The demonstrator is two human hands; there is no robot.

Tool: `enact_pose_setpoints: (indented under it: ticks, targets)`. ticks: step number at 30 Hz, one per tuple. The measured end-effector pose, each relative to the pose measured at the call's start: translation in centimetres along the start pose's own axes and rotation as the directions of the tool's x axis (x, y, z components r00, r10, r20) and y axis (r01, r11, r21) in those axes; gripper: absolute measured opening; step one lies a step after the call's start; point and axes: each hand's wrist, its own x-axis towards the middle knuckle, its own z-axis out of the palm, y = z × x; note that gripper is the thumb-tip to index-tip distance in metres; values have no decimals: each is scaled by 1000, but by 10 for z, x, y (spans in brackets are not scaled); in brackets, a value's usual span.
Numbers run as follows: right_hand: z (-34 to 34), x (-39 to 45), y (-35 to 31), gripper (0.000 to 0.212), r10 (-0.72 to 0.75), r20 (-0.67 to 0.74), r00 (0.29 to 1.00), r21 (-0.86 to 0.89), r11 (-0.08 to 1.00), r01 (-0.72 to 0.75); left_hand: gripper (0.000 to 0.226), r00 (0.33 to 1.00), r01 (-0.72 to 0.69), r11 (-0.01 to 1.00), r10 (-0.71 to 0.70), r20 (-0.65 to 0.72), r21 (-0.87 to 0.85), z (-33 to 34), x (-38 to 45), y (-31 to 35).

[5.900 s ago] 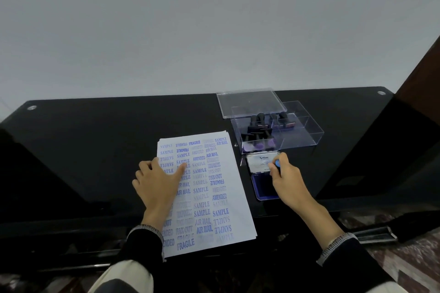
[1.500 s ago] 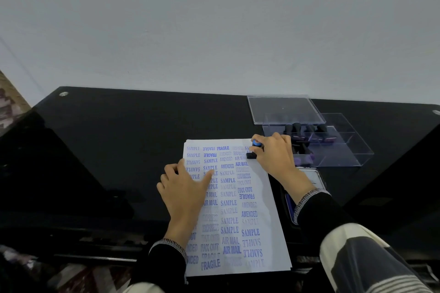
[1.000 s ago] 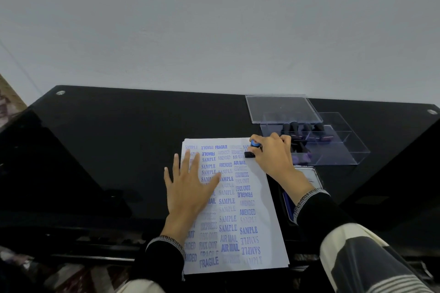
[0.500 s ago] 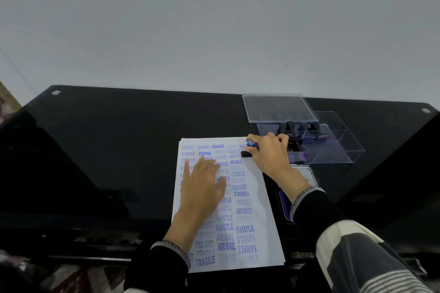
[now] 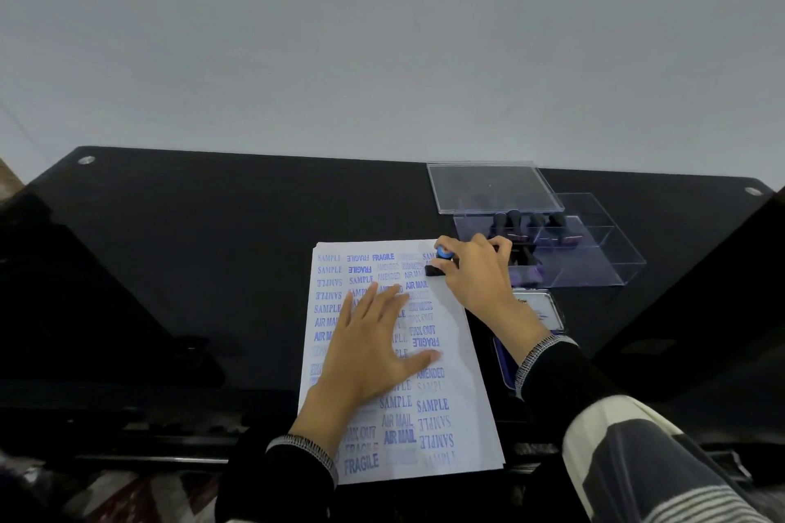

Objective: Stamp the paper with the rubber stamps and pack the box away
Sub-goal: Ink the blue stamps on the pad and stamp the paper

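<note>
Since 0.5 s ago: left hand (image 5: 374, 346) slid toward sheet centre, fingers now spread flat, pressing paper (image 5: 399, 361). Head view: right hand (image 5: 475, 272) pinches blue-topped stamp (image 5: 441, 261), base down on paper's 1 o'clock corner. Clear box (image 5: 594, 255) w/ more stamps at 2 o'clock; ink pad (image 5: 543, 310) beside right wrist.

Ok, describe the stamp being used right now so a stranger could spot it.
On the black glass table, find the stamped paper. At its far right corner the right hand grips a rubber stamp, black-based with a blue knob; the others sit in the clear box.
</note>
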Motion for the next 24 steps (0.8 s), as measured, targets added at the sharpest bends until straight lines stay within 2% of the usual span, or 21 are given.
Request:
enact_pose_setpoints:
  ticks: [5,10,17,24]
  targets:
    - [-2,11,-1,13,1,59,998,3,1000,-1,98,999,49,999,-49,4,-11,-5,10,0]
    - [-2,10,-1,13,5,56,998,8,1000,-5,93,985,129,988,-138,102,85,-16,38,10]
    - [-2,11,0,11,-1,63,998,6,1000,1,87,967,129,977,-162,197,172,-18,51,12]
    - [-3,15,-2,9,4,88,996,2,1000,-4,87,956,138,977,-175,235,165,-20,54,14]
